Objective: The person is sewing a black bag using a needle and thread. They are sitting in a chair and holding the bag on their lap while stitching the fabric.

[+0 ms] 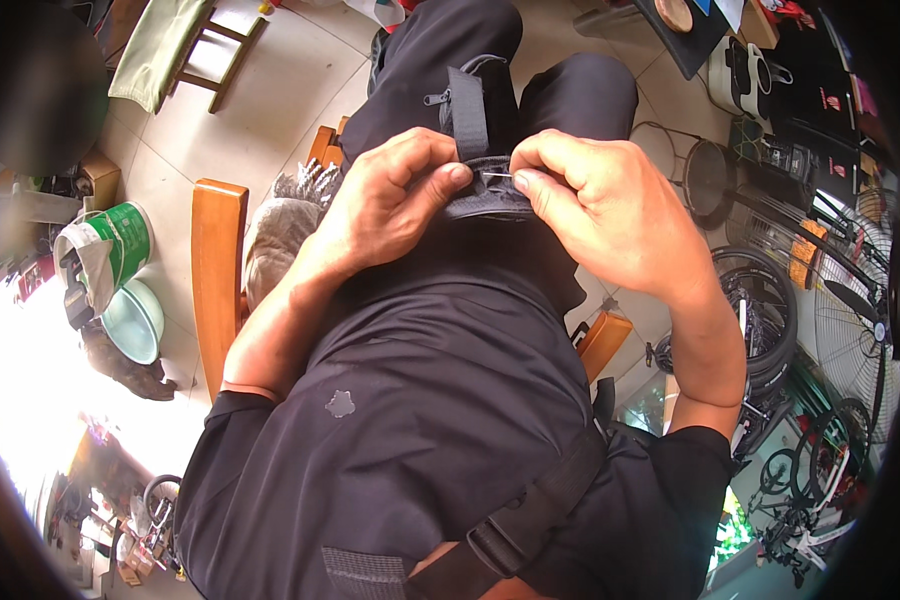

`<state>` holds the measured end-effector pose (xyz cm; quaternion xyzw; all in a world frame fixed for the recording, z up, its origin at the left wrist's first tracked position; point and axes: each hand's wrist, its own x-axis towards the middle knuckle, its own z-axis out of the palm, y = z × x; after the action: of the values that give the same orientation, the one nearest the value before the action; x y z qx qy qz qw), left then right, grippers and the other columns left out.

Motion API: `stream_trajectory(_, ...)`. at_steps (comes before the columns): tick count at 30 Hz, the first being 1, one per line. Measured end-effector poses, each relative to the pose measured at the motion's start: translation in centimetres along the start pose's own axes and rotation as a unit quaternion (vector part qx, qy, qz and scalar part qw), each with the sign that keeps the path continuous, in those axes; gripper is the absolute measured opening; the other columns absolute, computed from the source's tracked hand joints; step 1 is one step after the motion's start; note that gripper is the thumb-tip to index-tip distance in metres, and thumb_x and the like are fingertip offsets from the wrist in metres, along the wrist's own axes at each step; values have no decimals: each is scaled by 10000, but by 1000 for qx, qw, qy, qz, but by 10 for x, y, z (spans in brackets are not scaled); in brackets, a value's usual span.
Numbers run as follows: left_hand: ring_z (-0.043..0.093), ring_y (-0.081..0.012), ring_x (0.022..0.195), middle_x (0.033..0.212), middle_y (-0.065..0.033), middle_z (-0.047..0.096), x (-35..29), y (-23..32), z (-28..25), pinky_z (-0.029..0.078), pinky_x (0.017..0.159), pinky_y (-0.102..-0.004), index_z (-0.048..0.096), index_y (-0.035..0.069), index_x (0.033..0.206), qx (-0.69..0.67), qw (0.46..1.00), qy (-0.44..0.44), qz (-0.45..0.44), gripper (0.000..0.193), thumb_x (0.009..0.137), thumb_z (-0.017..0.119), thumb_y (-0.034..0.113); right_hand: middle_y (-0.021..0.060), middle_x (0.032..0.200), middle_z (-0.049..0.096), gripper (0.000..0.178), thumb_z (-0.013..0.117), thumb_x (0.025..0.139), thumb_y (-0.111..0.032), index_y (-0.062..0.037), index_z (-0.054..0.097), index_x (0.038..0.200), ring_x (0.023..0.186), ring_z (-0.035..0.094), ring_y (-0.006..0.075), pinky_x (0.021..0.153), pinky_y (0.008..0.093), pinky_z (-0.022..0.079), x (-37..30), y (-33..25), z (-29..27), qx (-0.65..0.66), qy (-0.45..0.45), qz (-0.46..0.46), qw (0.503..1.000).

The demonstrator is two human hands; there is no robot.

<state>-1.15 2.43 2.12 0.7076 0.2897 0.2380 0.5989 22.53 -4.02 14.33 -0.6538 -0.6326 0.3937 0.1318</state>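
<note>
Fabric piece (485,208), black w/ a curved rim, sits over your lap btwn both hands. Your L hand (395,190) looks pinched on its L edge, thumb vs. fingers. Your R hand (605,195) has a thin, bright sliver (497,175), prob. a needle, nipped btwn thumb & index; its tip points L across the fabric. Can't tell if it's through the cloth.

Handling, by my read: cloth is light, soft & floppy, rim prob. a bit stiffer, so hold it by the rim, approx. where your L thumb is, & keep it taut. Sliver's likely stiff, slick, sharp & easy to drop; take it by the R end, fingertips clear of the point. Wide strap (468,112) w/ a zip pull (435,99) beside it lies just beyond, over your dark trousers (575,95); likely bendy, may drag on the cloth.
</note>
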Motion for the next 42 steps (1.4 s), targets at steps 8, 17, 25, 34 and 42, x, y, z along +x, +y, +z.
stream_trajectory(8,731,-266,885,983,-143,728,-1,-2,3,578,819,-366,716,2,1125,6,1000,11,-7,209,1089,753,205,113,729,669,148,716,1056,-137,4,735,1096,593,603,191,609,354,494,2,3,4,0,18,0,1000)
stream_trajectory(17,712,-297,848,930,-153,706,-3,11,5,561,767,-382,703,-2,1092,45,999,19,-5,195,1077,761,183,144,748,695,153,708,1050,-129,18,731,1084,621,661,248,625,379,521,1,4,2,-17,9,-24,1000)
stream_trajectory(25,687,-342,879,951,-137,710,-2,21,13,538,827,-416,707,9,1045,131,988,63,60,149,1032,788,133,244,698,682,136,687,959,-60,45,630,893,698,745,427,635,460,598,5,-4,8,-144,35,-117,982)
stream_trajectory(34,691,-335,890,934,-110,730,0,15,24,502,893,-436,735,28,1049,121,986,102,42,137,987,816,119,156,774,726,161,728,892,-120,10,652,948,710,782,307,643,395,625,19,-9,21,-273,21,-165,947)
stream_trajectory(42,710,-256,949,987,-110,767,-1,19,20,550,883,-370,750,21,1107,86,991,104,-21,163,1062,784,174,155,857,692,127,766,948,-53,-20,650,991,711,723,375,619,449,566,0,-22,7,-175,77,-146,971)
